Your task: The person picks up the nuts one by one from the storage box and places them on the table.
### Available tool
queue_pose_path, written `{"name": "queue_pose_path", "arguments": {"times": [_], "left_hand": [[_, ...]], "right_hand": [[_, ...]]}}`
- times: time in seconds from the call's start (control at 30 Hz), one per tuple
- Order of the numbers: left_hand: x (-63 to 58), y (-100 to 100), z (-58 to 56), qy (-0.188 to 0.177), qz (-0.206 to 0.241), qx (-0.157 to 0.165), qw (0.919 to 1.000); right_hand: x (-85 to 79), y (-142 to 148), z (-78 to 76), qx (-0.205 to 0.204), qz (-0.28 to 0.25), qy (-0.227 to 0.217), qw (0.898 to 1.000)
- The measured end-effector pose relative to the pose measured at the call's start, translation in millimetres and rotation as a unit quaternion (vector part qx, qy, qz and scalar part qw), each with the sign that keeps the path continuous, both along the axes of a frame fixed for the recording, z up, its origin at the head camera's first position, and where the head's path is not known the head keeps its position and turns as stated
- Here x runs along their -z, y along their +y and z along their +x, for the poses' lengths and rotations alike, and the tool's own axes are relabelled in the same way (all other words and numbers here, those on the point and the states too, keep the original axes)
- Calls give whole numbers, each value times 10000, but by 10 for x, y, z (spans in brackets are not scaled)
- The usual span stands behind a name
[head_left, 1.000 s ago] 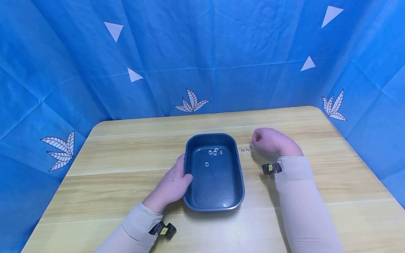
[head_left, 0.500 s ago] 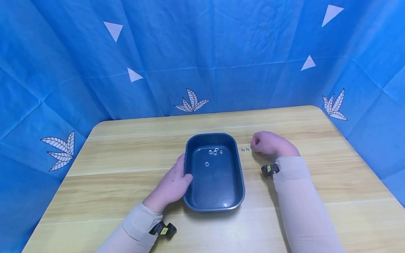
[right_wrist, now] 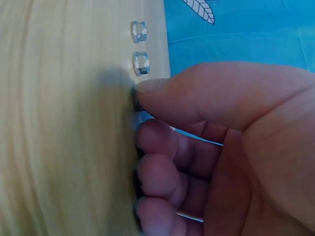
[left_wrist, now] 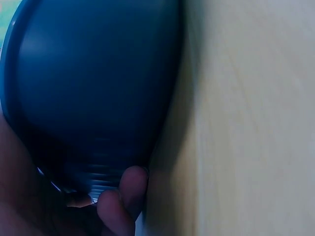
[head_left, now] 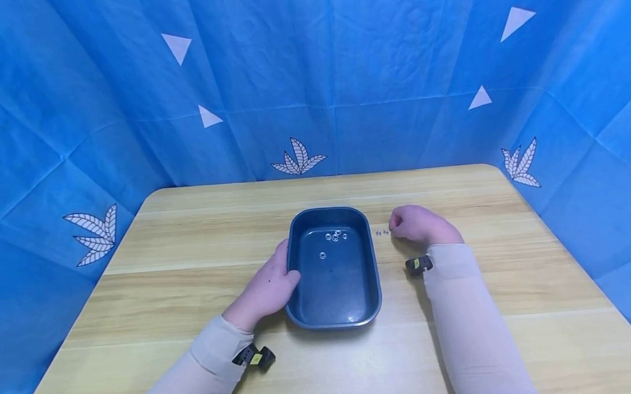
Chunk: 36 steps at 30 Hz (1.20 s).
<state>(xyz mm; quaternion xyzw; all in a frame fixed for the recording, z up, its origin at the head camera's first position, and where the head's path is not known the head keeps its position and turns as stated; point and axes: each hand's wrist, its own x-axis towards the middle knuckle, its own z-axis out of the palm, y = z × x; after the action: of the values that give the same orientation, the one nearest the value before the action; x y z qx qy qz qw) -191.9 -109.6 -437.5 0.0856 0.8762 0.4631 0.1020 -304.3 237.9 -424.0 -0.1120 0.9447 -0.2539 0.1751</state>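
Observation:
In the head view, a dark blue rectangular tray (head_left: 332, 301) sits on the table. My left hand (head_left: 266, 285) grips its left side, thumb over the rim, fingers (left_wrist: 114, 211) against the outer wall. Several small clear beads (head_left: 335, 237) lie inside, mostly towards the far end. Two more clear beads (right_wrist: 141, 63) stand in a row on the table, right of the tray. Just beyond that row, my right hand (head_left: 421, 225) is low at the tabletop with curled fingers. Its thumb pinches what looks like another small bead (right_wrist: 137, 101), mostly hidden by the thumb.
The light wooden table (head_left: 194, 317) reaches back to a blue curtain (head_left: 311, 75) printed with white triangles and leaves. A black wrist camera (head_left: 261, 358) sits by the left cuff, another black camera (head_left: 417, 266) by the right.
My right hand has come down and slightly left, closer to the two beads on the table. The left hand, the tray and the beads inside it stay in place.

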Motion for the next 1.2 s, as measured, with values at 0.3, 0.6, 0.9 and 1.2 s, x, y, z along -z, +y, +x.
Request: {"name": "queue_pose_path", "arguments": {"times": [0.3,0.6,0.9,1.2], "left_hand": [[0,-8,7,-1,-5,-15,10000],[-7,-6,3,88,61,89,9999],[-2,-13,-5,143,32,128,9998],[0,-16,2,93,27,77,9999]], "right_hand": [[-13,-8,18,-11,-88,-24,10000],[-67,33,30,-35,-310,-72,9995],[-180,-24,51,-210,-256,215,9992],[-327,-114,94,-422,-132,501,9978]]}}
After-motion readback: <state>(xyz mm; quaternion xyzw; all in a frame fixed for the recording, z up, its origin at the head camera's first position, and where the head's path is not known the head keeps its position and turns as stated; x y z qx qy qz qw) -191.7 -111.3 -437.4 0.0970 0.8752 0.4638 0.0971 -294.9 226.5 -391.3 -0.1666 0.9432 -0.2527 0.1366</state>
